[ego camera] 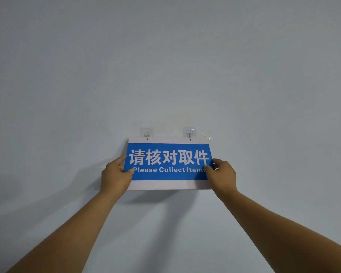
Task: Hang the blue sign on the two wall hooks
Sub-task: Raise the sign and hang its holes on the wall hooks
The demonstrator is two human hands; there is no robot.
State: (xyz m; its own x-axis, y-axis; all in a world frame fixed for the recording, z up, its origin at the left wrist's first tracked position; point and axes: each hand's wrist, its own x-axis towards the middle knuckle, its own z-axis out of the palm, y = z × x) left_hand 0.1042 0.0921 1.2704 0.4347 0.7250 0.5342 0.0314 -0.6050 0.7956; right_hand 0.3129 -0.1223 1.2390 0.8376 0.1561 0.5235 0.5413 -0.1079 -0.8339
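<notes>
The blue sign (168, 163) has white borders, white Chinese characters and the words "Please Collect Items". It is held flat against the wall, level. My left hand (115, 175) grips its left edge, thumb on the front. My right hand (221, 175) grips its right edge the same way. Two small holes sit in the sign's top white strip. The left wall hook (146, 133) and the right wall hook (189, 133), both on clear adhesive pads, stick out just above those holes. Whether the holes sit on the hooks I cannot tell.
A plain pale wall (165, 66) fills the whole view. A scrap of clear adhesive film (208, 135) clings to the wall just right of the right hook. Both forearms reach up from the lower corners.
</notes>
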